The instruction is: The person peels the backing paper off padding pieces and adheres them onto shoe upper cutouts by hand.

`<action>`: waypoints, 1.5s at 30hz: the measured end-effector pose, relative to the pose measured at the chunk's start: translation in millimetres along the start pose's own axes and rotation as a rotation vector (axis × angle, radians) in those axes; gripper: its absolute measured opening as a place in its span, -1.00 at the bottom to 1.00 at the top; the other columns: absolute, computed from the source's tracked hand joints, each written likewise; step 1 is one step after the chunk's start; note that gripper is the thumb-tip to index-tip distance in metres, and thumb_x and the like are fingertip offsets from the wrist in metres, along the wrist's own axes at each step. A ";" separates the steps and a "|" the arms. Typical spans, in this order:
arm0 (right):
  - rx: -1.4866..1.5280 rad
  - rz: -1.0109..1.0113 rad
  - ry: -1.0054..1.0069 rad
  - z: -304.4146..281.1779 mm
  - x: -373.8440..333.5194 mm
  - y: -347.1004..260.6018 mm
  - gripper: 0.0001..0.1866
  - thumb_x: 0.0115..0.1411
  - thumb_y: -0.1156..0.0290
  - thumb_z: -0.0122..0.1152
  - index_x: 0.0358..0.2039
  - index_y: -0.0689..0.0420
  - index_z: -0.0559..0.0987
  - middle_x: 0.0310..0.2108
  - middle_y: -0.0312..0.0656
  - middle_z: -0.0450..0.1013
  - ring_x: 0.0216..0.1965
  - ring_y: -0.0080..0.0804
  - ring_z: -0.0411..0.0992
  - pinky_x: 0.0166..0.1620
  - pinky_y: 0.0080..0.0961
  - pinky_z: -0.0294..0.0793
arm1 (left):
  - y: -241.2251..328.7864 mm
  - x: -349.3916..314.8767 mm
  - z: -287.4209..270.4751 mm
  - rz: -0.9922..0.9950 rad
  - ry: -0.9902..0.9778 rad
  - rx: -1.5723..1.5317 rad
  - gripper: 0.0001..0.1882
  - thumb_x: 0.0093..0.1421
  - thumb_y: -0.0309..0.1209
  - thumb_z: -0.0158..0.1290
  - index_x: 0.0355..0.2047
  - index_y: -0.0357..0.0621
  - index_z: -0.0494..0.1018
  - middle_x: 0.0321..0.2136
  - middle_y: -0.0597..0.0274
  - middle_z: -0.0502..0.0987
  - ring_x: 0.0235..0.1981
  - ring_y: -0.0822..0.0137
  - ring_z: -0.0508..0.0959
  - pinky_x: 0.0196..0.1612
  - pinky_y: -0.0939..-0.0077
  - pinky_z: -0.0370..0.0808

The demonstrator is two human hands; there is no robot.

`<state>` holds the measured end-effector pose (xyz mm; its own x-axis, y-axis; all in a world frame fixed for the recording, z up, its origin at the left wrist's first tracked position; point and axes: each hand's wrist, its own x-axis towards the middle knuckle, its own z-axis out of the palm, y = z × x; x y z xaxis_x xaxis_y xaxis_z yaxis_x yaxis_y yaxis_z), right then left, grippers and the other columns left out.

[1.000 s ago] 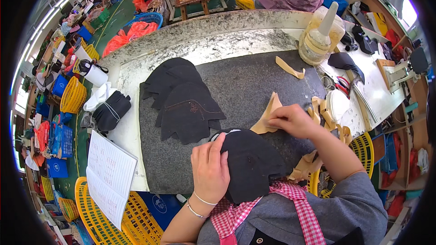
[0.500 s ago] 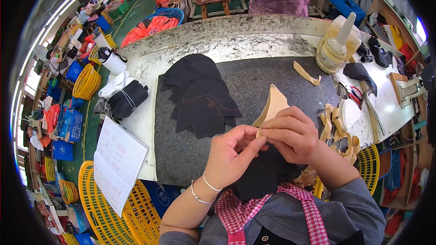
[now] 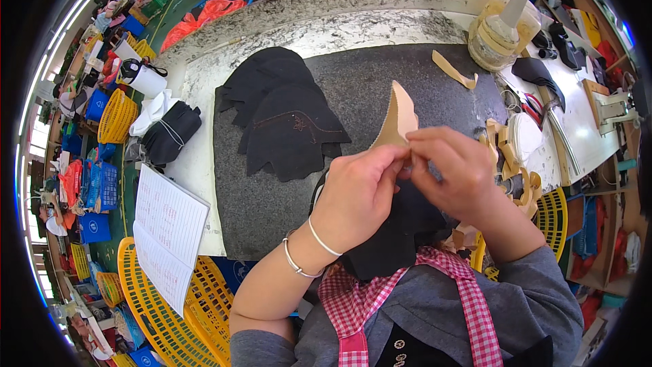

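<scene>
My left hand [image 3: 360, 190] is closed, its thumb and fingertips pinching the lower part of a tan, pointed piece of material [image 3: 402, 115] with a pinked edge. Close against it, my right hand [image 3: 456, 168] pinches at the same piece's lower right edge. Both hands hide what lies between the fingertips. Below them a black cloth piece [image 3: 380, 251] hangs over the front edge of the table; whether it joins the tan piece I cannot tell. Left of my hands, several black shaped pieces [image 3: 288, 129] overlap on the dark mat [image 3: 244, 224], the top one bearing brown stitching.
A tan strip [image 3: 454, 70] lies on the mat's far right, near a glue pot [image 3: 497, 37]. Tan offcuts [image 3: 506, 156], red-handled scissors [image 3: 532, 106] and a hammer [image 3: 541, 80] are at the right. An open notebook [image 3: 170, 231] and a tied black bundle [image 3: 170, 134] lie left.
The whole view has shifted, so the table sits higher. My right hand has turned slightly and its fingertips have moved up along the tan piece. The black pieces lie as before.
</scene>
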<state>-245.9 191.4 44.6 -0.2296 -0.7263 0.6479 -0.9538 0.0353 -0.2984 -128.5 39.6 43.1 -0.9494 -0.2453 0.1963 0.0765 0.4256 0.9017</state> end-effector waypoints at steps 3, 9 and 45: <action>0.126 0.207 0.014 -0.8 -8.8 11.4 -0.83 0.05 0.63 0.34 -0.30 0.29 0.59 -0.28 -0.09 0.60 -0.36 -0.25 0.64 -0.28 -0.41 0.66 | -8.8 14.5 4.9 0.145 0.024 0.129 -0.83 0.33 -0.59 0.03 -0.11 -0.28 0.55 -0.35 -0.01 0.66 -0.35 0.11 0.71 -0.30 0.39 0.61; 0.988 1.001 0.140 -14.3 -30.5 53.5 -0.89 0.23 0.56 0.24 -0.25 0.31 0.64 -0.29 -0.11 0.63 -0.35 -0.51 0.62 -0.25 -0.61 0.65 | -37.6 36.7 5.6 0.094 -0.195 0.446 -0.81 0.37 -0.36 0.02 -0.17 -0.21 0.52 -0.30 -0.01 0.61 -0.14 -0.05 0.60 -0.08 0.09 0.52; 1.621 0.802 0.100 24.5 0.6 7.8 -0.88 0.37 0.48 0.02 -0.14 0.22 0.46 0.01 -0.06 0.52 -0.03 -0.40 0.52 0.06 -0.38 0.53 | -40.4 -20.2 -28.7 -0.081 -0.063 -1.241 -0.63 0.49 -0.22 -0.19 0.15 -0.17 0.33 0.07 0.09 0.45 0.13 0.24 0.49 0.03 0.19 0.58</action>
<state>-248.6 174.4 25.4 -0.5563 -0.8302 0.0357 0.4828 -0.3579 -0.7992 -103.7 2.3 13.7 -0.9752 -0.1753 0.1351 0.2202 -0.7072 0.6719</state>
